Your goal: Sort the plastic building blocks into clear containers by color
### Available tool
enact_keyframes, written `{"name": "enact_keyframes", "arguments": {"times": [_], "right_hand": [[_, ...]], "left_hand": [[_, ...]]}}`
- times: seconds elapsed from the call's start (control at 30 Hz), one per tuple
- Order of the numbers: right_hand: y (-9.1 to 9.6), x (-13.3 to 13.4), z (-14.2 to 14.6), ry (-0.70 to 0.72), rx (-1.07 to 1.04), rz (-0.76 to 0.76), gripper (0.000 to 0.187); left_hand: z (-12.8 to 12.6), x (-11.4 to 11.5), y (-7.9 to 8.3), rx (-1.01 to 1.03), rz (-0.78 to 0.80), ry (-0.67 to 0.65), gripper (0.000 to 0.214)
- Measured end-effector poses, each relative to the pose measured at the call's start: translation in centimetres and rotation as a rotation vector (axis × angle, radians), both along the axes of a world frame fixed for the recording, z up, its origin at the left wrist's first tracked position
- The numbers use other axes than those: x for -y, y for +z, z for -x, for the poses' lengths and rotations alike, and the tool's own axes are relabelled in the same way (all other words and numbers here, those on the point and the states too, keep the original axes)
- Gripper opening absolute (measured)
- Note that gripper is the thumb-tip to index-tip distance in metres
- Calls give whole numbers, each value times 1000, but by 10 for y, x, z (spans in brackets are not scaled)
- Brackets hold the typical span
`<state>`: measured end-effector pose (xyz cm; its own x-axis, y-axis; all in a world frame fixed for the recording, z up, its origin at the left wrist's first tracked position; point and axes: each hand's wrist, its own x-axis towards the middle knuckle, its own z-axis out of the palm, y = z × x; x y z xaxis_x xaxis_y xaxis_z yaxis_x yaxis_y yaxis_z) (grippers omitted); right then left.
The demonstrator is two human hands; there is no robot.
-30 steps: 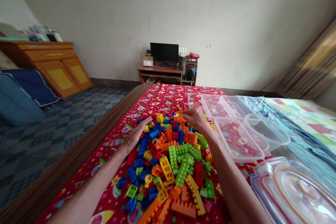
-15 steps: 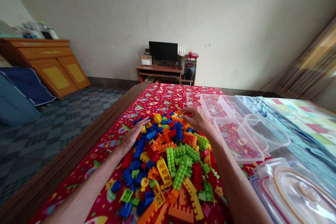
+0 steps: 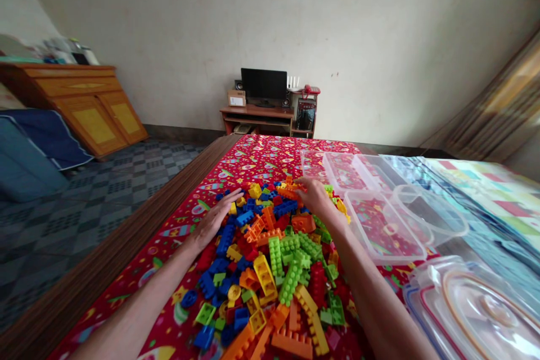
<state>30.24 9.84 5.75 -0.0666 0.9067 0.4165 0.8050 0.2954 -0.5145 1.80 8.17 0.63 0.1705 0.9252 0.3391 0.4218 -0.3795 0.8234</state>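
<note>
A heap of toy building bricks [image 3: 291,259] in green, orange, blue, yellow and red spreads over a red patterned tablecloth [image 3: 253,157]. Along the heap's left edge lies my left hand [image 3: 219,216], fingers stretched out, touching bricks and holding none. At the far right of the heap, my right hand [image 3: 315,196] has its fingers curled down onto an orange building brick [image 3: 288,192]. Its fingertips are partly hidden. Just nearer lies a blue brick [image 3: 286,207]. Longer green bricks [image 3: 291,281] lie in the middle of the heap.
Clear plastic containers [image 3: 382,256] stand open right of the heap. Stacked clear lids [image 3: 476,309] with coloured seals lie at the near right. A brown wooden edge [image 3: 169,208] borders the cloth on the left. Beyond the table stands a desk with a monitor [image 3: 270,85].
My right hand has moved slightly down and inward onto the orange brick. The blue brick near it has tipped from upright to lying flat. My left hand has hardly moved.
</note>
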Motion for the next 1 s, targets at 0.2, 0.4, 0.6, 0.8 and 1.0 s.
{"name": "enact_keyframes", "arguments": {"times": [0.2, 0.4, 0.6, 0.8, 1.0], "right_hand": [[2, 1, 14, 27, 239, 131, 21], [14, -6, 24, 38, 388, 197, 38], [14, -14, 13, 86, 389, 218, 36], [9, -29, 10, 140, 430, 260, 37], [9, -36, 17, 238, 507, 241, 44]], "left_hand": [[4, -2, 0, -17, 7, -50, 57], [10, -6, -2, -90, 5, -83, 58], [10, -7, 1, -106, -23, -98, 62], [10, -7, -2, -135, -63, -97, 62], [7, -6, -4, -59, -43, -79, 61]]}}
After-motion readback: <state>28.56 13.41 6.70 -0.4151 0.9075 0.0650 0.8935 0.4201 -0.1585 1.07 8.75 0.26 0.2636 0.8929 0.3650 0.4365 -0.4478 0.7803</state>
